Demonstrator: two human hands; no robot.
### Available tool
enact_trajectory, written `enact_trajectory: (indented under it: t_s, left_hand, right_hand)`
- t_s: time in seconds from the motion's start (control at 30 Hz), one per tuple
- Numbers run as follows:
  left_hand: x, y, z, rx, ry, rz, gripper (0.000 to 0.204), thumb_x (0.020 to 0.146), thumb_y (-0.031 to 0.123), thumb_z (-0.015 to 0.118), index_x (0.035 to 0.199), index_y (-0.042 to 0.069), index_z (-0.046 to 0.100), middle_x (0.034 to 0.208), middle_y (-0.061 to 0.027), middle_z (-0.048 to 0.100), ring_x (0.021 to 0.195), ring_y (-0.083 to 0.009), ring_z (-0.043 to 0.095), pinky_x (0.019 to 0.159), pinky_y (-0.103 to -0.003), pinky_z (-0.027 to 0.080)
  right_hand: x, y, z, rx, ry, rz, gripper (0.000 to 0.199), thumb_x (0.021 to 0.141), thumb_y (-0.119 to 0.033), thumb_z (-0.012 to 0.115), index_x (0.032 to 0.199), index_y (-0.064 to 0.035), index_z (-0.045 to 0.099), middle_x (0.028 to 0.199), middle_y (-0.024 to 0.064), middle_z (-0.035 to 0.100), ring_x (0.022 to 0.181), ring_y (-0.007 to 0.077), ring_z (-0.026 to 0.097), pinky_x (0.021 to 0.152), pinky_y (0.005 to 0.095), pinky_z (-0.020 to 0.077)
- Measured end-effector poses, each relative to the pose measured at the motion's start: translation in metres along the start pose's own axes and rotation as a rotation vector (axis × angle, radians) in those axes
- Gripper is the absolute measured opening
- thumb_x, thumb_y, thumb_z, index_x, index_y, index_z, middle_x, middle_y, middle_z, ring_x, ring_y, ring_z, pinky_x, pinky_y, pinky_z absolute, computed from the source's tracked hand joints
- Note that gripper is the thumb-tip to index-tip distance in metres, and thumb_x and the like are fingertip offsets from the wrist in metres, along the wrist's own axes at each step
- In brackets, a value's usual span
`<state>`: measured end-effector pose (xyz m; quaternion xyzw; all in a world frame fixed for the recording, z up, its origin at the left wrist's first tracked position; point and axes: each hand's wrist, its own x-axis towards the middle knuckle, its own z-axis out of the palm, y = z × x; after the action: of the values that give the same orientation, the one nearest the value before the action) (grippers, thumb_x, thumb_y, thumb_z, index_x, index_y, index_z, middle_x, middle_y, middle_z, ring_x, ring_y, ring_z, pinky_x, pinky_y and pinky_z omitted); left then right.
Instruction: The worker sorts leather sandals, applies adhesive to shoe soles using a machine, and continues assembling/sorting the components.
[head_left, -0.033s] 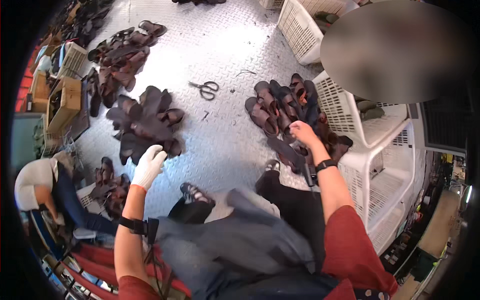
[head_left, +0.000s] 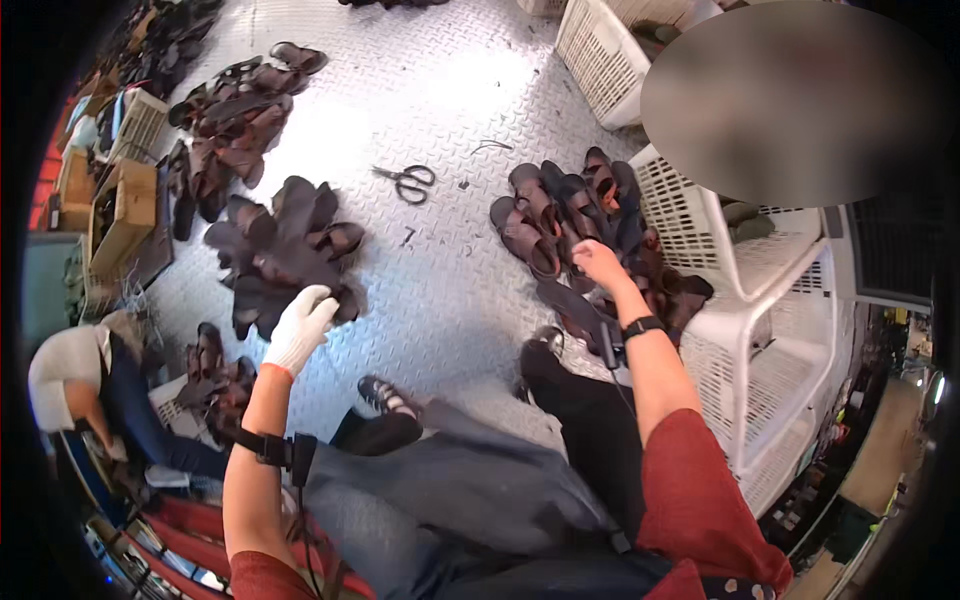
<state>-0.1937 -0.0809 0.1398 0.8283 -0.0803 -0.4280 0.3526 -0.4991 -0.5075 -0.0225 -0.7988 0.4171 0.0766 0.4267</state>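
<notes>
My left hand [head_left: 297, 332], in a white knit glove, is held at the near edge of a heap of dark brown sandals [head_left: 290, 238] on the metal floor. Its fingers curve loosely with a gap to the thumb, and nothing shows between them. Over a second spread of brown sandals [head_left: 528, 238] on the right is my bare right hand [head_left: 599, 263]. Its fingers are curled in, and I see no sandal lifted in it. Whether either hand touches the sandals, I cannot tell.
Black-handled scissors [head_left: 410, 184] lie between the heaps. White plastic baskets [head_left: 690, 225] are stacked along the right. More sandals [head_left: 240, 120] lie at the far left, near cardboard boxes [head_left: 125, 215]. Another person [head_left: 85, 375] bends over at the left edge.
Both hands stay close to where they were over the heaps. The view has shifted slightly, and my legs and the dark grey cloth over my lap have moved a little.
</notes>
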Motion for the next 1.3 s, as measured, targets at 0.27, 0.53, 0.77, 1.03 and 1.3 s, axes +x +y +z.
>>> enact_trajectory:
  t_s: [0.27, 0.53, 0.77, 1.03, 1.3]
  left_hand:
    - [0.239, -0.078, 0.2, 0.623, -0.177, 0.365, 0.052, 0.088, 0.035, 0.059, 0.126, 0.0, 0.053, 0.113, -0.0161, 0.064, 0.099, -0.0299, 0.063, 0.087, -0.039, 0.049]
    - [0.312, -0.04, 0.418, 0.559, 0.314, 0.672, 0.07, 0.07, 0.027, 0.073, 0.13, 0.008, 0.043, 0.131, -0.028, 0.04, 0.112, -0.0445, 0.046, 0.098, -0.048, 0.041]
    - [0.33, -0.071, 0.36, 0.644, -0.03, 0.872, 0.043, 0.069, -0.006, 0.052, 0.108, 0.01, 0.059, 0.13, -0.0255, 0.046, 0.115, -0.0457, 0.047, 0.097, -0.046, 0.042]
    - [0.268, -0.057, 0.184, 0.544, -0.148, 0.956, 0.046, 0.07, -0.013, 0.051, 0.112, 0.008, 0.049, 0.136, -0.0253, 0.041, 0.128, -0.0419, 0.041, 0.105, -0.038, 0.035]
    - [0.177, -0.023, 0.077, 0.557, 0.091, 0.964, 0.054, 0.068, -0.014, 0.05, 0.116, 0.009, 0.047, 0.142, -0.0238, 0.036, 0.132, -0.0429, 0.035, 0.107, -0.041, 0.034]
  right_hand:
    - [0.08, 0.039, 0.208, -0.274, 0.263, 0.283, 0.046, 0.078, -0.023, 0.063, 0.12, -0.0065, 0.054, 0.122, 0.0222, 0.056, 0.116, 0.0426, 0.051, 0.099, 0.0485, 0.0408]
    - [-0.018, 0.139, 0.169, -0.154, 0.644, 0.471, 0.043, 0.075, -0.012, 0.061, 0.117, -0.0093, 0.059, 0.119, 0.0135, 0.059, 0.109, 0.0344, 0.054, 0.092, 0.0444, 0.0459]
    - [-0.016, 0.195, 0.191, -0.466, 0.255, 0.179, 0.063, 0.07, -0.016, 0.071, 0.13, -0.0203, 0.052, 0.123, 0.0111, 0.059, 0.121, 0.0328, 0.048, 0.101, 0.0454, 0.0377]
    - [0.013, 0.043, 0.167, 1.164, 0.174, 0.091, 0.047, 0.091, -0.027, 0.066, 0.127, -0.0011, 0.051, 0.12, 0.0044, 0.058, 0.104, 0.0157, 0.054, 0.089, 0.0315, 0.0455]
    - [0.072, -0.007, 0.19, 0.983, -0.218, -0.082, 0.042, 0.094, -0.021, 0.06, 0.128, 0.0007, 0.05, 0.12, 0.0071, 0.059, 0.105, 0.0158, 0.058, 0.09, 0.0307, 0.048]
